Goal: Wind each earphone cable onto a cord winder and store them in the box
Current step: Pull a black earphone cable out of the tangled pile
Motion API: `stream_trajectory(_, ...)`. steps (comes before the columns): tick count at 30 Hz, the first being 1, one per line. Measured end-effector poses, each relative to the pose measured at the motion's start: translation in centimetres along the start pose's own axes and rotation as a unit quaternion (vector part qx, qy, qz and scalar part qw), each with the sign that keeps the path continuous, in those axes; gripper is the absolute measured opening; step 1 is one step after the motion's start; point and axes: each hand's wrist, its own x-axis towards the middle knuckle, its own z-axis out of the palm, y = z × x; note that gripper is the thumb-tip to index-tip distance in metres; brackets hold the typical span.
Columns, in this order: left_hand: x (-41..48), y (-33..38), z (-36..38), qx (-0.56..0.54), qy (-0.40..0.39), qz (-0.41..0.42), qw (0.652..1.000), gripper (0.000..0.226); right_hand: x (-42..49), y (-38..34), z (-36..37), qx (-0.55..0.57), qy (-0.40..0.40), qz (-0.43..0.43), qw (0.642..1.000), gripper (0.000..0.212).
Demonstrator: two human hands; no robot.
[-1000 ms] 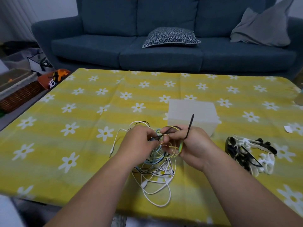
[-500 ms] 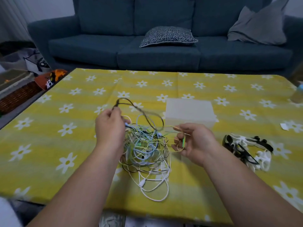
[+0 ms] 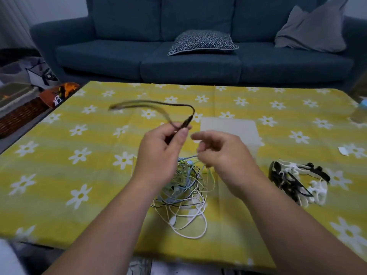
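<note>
A tangle of earphone cables (image 3: 183, 192) in white, blue, yellow and black lies on the yellow flowered tablecloth (image 3: 79, 175) in front of me. My left hand (image 3: 161, 155) is raised above it and grips a black earphone cable (image 3: 158, 105), whose blurred end loops up and to the left. My right hand (image 3: 224, 153) hovers beside it, blurred, with its lower fingers curled. Thin yellow and blue strands rise from the tangle to those fingers. The white box (image 3: 228, 126) stands just behind my hands. Black and white cord winders (image 3: 297, 181) lie in a pile to the right.
A blue sofa (image 3: 198, 62) with two cushions runs behind the table. A small white scrap (image 3: 343, 151) lies near the table's right edge, and a bottle (image 3: 360, 112) stands at the far right. Baskets and toys (image 3: 23, 108) sit on the floor to the left.
My left hand has pulled the black cable up out of the tangle and moved right, toward the right hand. The cable's free end now whips to the upper left. The right hand rose slightly.
</note>
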Motion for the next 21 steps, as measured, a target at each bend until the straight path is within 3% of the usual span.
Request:
stream_trajectory(2,-0.3,0.3,0.8,-0.038,-0.030,-0.017,0.999,0.022,-0.5,0.6,0.9,-0.009,-0.100,0.033,0.994,0.046)
stream_trajectory(3,-0.5,0.4,1.1,-0.066,-0.047,-0.037,0.996,0.023,-0.7,0.9,1.4,-0.021,-0.113,0.038,0.993,0.041)
stream_trajectory(7,-0.9,0.7,1.8,-0.137,-0.080,-0.098,0.982,0.028,-0.7,1.2,1.9,0.039,-0.086,0.052,0.994,0.002)
stream_trajectory(13,-0.6,0.5,1.3,-0.252,-0.098,-0.158,0.950,0.032,-0.3,1.2,1.4,0.145,-0.092,0.154,0.973,0.010)
stream_trajectory(18,-0.8,1.0,0.5,-0.405,-0.143,-0.181,0.885,0.054,-0.6,1.2,1.3,0.146,-0.134,0.165,0.966,0.010)
stream_trajectory(20,-0.7,1.1,0.4,-0.395,-0.136,-0.174,0.892,0.053,-0.6,1.1,1.4,0.141,-0.111,0.149,0.972,0.013)
stream_trajectory(21,-0.6,1.0,0.3,-0.356,-0.117,-0.164,0.913,0.050,-0.6,0.9,1.4,0.137,-0.085,0.141,0.977,0.016)
